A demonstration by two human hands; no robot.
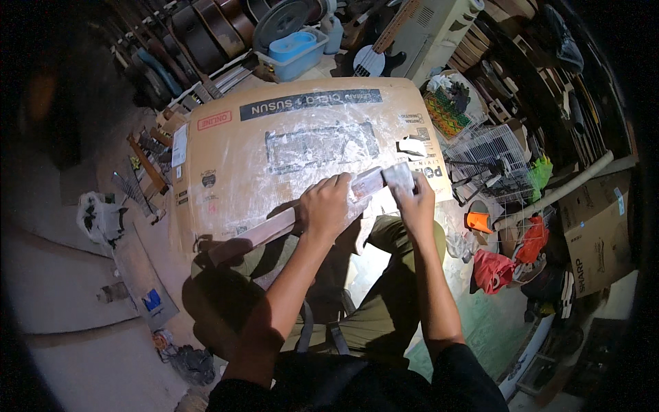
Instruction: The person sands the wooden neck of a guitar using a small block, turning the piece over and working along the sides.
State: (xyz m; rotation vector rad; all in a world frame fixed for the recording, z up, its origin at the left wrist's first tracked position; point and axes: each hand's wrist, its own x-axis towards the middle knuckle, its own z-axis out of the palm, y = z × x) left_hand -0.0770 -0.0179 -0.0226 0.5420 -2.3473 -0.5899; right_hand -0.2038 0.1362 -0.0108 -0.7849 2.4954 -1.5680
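A long, narrow, pale wooden piece [262,231] lies slantwise across my lap, over the near edge of a flat cardboard sheet [226,165]. My left hand [325,204] is closed around its middle, knuckles up. At its far right end, my right hand [416,206] pinches a grey-white folded pad that looks like sandpaper [398,180] against the wood. White dust coats much of the cardboard and the wood near my left hand. A small white-and-dark scrap [412,146] rests on the cardboard, beyond my right hand.
Guitar bodies [199,31] stand in a row at the far left, near a blue tub [292,47]. On the right are a white wire rack [494,158], a pale pole [559,189], red cloth [494,270] and a cardboard box [596,230]. Wood offcuts [147,165] litter the left.
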